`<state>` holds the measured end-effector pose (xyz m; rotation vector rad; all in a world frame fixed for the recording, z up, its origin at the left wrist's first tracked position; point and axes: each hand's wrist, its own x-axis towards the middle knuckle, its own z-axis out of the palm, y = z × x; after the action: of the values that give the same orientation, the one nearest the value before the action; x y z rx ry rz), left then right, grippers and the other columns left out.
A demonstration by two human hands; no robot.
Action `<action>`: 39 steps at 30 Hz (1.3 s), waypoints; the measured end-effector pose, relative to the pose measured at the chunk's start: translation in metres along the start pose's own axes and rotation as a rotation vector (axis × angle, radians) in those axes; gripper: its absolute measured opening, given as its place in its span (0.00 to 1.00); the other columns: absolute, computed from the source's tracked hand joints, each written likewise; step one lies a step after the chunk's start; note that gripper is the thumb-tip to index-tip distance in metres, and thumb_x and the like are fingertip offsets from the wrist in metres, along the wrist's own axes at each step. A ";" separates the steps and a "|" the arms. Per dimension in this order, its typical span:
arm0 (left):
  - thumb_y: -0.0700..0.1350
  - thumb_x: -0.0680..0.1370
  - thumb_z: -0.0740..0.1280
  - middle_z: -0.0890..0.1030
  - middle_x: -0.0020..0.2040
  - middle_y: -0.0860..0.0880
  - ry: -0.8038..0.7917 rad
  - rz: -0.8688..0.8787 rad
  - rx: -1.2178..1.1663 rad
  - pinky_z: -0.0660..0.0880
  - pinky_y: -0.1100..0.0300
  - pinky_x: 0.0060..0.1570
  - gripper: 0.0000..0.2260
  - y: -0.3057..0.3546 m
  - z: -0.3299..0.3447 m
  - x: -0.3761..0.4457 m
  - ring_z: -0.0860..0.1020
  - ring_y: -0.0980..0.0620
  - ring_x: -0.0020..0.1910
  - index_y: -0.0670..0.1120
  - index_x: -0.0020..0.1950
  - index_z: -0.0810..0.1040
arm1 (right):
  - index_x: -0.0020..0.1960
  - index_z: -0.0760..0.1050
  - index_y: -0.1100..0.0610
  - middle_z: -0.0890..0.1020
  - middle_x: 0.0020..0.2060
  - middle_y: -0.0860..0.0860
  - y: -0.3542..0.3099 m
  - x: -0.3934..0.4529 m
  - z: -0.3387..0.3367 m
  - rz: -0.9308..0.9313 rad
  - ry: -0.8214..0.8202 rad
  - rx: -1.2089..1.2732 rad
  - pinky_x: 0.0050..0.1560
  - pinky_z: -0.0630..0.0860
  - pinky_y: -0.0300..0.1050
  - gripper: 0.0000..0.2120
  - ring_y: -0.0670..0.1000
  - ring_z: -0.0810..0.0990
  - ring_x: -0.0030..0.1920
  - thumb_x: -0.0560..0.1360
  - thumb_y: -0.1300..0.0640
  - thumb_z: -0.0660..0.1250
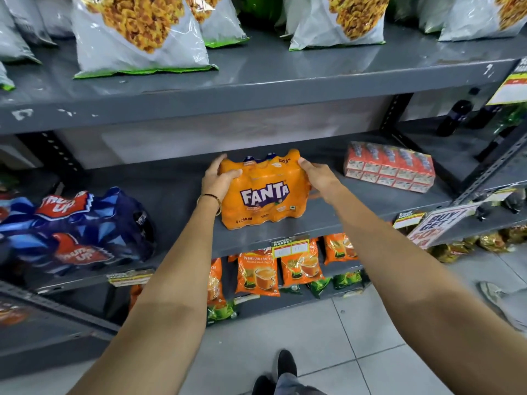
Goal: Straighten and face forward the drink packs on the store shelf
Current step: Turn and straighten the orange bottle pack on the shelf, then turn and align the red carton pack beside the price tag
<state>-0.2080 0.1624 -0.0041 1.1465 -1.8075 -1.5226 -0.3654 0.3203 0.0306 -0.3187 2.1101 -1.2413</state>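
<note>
you face a grey metal shelf [182, 195] with a second grey board above it carrying big snack bags [137, 38] printed with yellow puffs. on the middle shelf, far to your left, sits a dark blue thums up pack [74, 229], lying tilted with its label turned up and towards you. in the centre stands the orange fanta pack [265, 192], upright near the front edge, its logo facing you, with blue caps showing at the top. to your right, further back and well apart from the fanta pack, lies a red carton pack [390, 166], set at an angle to the shelf edge. below the middle shelf you can see orange tea pouches [256, 275] hanging or standing in a row, with green packets under them. price tags cling to the shelf edge, and a buy-get sign [439, 223] hangs to the right. your left hand [218, 178] is pressed on the fanta pack's upper left side, fingers curled over its front, a thin bangle [211, 199] on the wrist. your right hand [316, 173] holds the upper right side, fingers wrapped round the corner. both hands grip the pack between them. a dark shoe [286, 363] shows on the tiled floor below.
</note>
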 end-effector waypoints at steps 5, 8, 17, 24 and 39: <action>0.50 0.74 0.68 0.67 0.72 0.44 0.008 0.012 0.012 0.72 0.42 0.62 0.27 -0.004 -0.001 -0.022 0.71 0.41 0.66 0.56 0.72 0.64 | 0.71 0.65 0.55 0.72 0.69 0.58 0.009 -0.011 -0.003 -0.011 -0.011 -0.029 0.63 0.73 0.62 0.28 0.62 0.74 0.66 0.78 0.40 0.57; 0.50 0.75 0.67 0.66 0.73 0.45 -0.006 0.008 0.020 0.71 0.40 0.63 0.27 -0.003 -0.003 -0.031 0.70 0.41 0.67 0.56 0.72 0.63 | 0.71 0.64 0.55 0.71 0.70 0.58 0.014 -0.017 -0.004 -0.016 -0.010 -0.030 0.64 0.72 0.62 0.27 0.62 0.72 0.67 0.78 0.41 0.57; 0.48 0.76 0.66 0.63 0.75 0.45 0.007 0.011 0.143 0.70 0.43 0.64 0.30 0.006 -0.001 -0.039 0.67 0.40 0.69 0.54 0.75 0.57 | 0.71 0.65 0.56 0.71 0.70 0.57 0.022 -0.029 -0.006 -0.043 0.026 -0.035 0.65 0.71 0.61 0.30 0.62 0.72 0.67 0.77 0.38 0.55; 0.45 0.75 0.64 0.66 0.74 0.46 0.124 0.177 0.317 0.69 0.48 0.64 0.28 0.054 0.044 -0.023 0.70 0.43 0.68 0.53 0.74 0.60 | 0.63 0.72 0.62 0.78 0.53 0.56 0.033 -0.005 -0.065 -0.106 0.245 0.054 0.54 0.69 0.51 0.30 0.56 0.75 0.50 0.78 0.38 0.53; 0.53 0.78 0.61 0.66 0.73 0.40 -0.106 0.069 0.388 0.63 0.53 0.69 0.28 0.106 0.339 0.055 0.65 0.41 0.72 0.40 0.74 0.62 | 0.63 0.73 0.69 0.76 0.62 0.68 0.080 0.137 -0.301 0.030 0.407 -0.022 0.61 0.69 0.51 0.27 0.64 0.74 0.64 0.80 0.46 0.56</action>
<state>-0.5410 0.2977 0.0083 1.1776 -2.2596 -1.2456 -0.6540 0.4986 0.0055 -0.0431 2.4595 -1.3542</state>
